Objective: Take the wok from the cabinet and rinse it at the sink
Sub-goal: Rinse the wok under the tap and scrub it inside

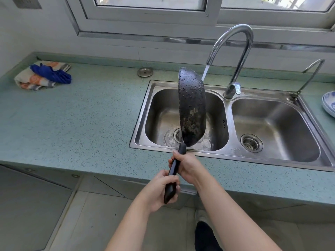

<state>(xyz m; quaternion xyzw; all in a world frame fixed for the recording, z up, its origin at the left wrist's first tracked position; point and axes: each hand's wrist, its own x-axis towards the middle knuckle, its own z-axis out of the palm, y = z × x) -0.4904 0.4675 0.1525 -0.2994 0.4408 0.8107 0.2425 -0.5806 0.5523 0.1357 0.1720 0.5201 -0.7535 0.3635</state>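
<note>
With bundled cloths (42,75) far left on open counter (76,115), your left hand (159,189) and right hand (187,164) grip the handle of the wet wok (192,107), tipped on edge over the left sink basin (157,113) beneath the running faucet (233,51), plates (329,104) at right.

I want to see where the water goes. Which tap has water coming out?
The big tap with the tall curved neck, between the two basins. Its stream hits the wok. The small thin tap at the sink's far right corner is dry.

Unreadable mark (mirrored) on sink (235,149)
</note>
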